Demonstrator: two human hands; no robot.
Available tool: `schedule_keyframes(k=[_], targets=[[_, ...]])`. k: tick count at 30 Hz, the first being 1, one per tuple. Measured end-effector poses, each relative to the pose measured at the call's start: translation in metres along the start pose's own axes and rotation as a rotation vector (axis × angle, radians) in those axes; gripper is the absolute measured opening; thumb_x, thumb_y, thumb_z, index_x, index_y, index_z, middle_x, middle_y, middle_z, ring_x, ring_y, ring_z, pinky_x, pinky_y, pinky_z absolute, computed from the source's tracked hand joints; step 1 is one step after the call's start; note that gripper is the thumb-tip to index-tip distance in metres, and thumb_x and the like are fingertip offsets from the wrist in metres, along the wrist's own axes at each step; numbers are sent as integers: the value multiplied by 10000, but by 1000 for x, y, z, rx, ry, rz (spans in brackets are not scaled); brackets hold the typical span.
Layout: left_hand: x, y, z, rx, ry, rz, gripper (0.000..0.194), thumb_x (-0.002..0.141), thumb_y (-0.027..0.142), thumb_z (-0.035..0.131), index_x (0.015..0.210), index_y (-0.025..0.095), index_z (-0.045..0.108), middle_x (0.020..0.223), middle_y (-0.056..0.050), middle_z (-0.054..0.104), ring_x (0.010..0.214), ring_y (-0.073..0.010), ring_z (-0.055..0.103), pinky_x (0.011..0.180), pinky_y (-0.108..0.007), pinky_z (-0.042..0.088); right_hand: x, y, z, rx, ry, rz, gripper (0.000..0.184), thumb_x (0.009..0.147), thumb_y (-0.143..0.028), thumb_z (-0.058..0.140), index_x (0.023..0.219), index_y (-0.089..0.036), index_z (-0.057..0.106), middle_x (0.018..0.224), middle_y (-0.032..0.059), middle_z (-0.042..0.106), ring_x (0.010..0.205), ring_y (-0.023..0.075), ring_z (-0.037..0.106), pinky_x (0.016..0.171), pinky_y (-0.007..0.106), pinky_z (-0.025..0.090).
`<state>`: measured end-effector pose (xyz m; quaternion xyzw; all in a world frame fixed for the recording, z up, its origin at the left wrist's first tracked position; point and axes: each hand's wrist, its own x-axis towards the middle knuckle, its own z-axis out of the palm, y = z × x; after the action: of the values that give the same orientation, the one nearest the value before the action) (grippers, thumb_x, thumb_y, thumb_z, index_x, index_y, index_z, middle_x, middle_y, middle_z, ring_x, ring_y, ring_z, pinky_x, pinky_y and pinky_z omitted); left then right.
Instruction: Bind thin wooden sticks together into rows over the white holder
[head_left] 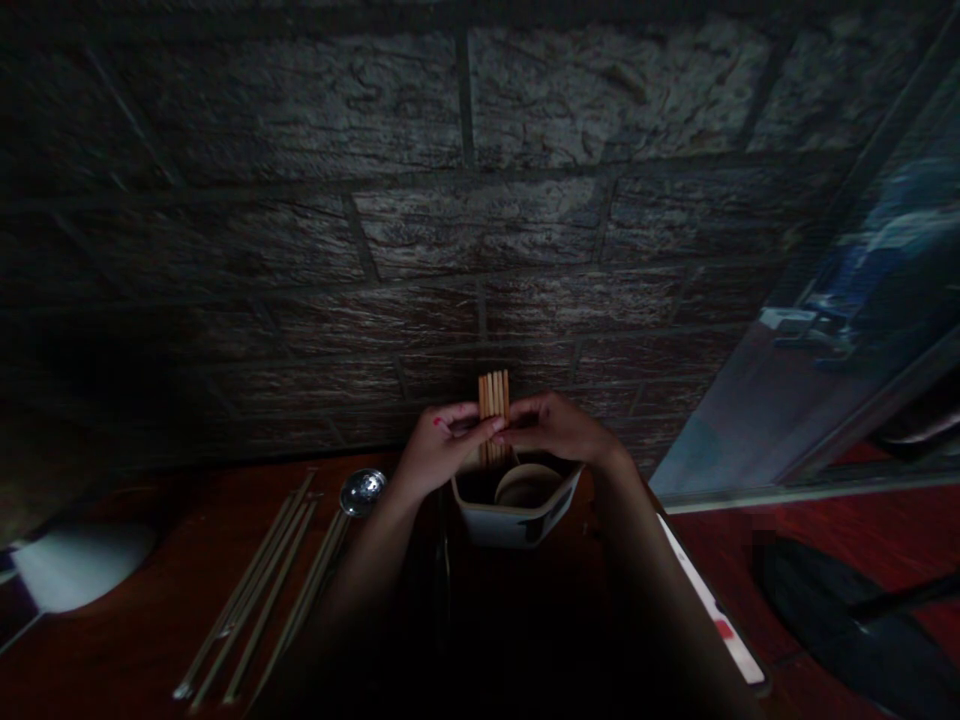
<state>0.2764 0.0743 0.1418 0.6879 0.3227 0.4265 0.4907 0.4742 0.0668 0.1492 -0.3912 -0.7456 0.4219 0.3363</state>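
While my left hand (444, 445) and right hand (561, 425) close around a bundle of wooden sticks (493, 395), I hold it upright at the angular container (499, 527); whether the lower ends touch inside, I cannot tell. Keeping them even seems to need both thumbs. A rounded piece (531, 482) crowds the opening, the brick wall (525, 230) rises just behind, and metallic rods (259, 590) lie left

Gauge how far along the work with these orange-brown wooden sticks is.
Done: the orange-brown wooden sticks are gathered upright. In hand: left hand and right hand hold them at the white angular container. Left: probably releasing them, since both hands are on them; whether their lower ends rest inside is unclear.
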Motion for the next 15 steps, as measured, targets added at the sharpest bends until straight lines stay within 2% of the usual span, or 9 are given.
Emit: schedule_keyframes(k=[4, 8, 15], targets=[[-2, 7, -5, -37, 34, 2, 334, 730, 334, 781, 1007, 155, 729, 1046, -70, 757, 937, -223, 720, 863, -338, 571, 0, -2, 1, 97, -9, -2, 260, 772, -372, 729, 952, -185, 737, 889, 11, 743, 801, 153, 666, 794, 306, 507], [-5, 14, -10, 13, 82, 76, 357, 736, 318, 779, 1047, 155, 715, 1100, -89, 740, 1019, -229, 698, 889, -349, 566, 0, -3, 0, 154, 3, -44, 263, 763, -364, 741, 967, -198, 734, 924, 13, 740, 839, 154, 667, 834, 320, 511], [-6, 14, -5, 84, 151, 172, 315, 745, 293, 776, 1018, 146, 721, 1041, -87, 753, 971, -213, 706, 858, -317, 569, -1, -8, -3, 204, 58, -120, 239, 779, -337, 733, 958, -179, 721, 963, 26, 726, 913, 160, 657, 875, 311, 499]])
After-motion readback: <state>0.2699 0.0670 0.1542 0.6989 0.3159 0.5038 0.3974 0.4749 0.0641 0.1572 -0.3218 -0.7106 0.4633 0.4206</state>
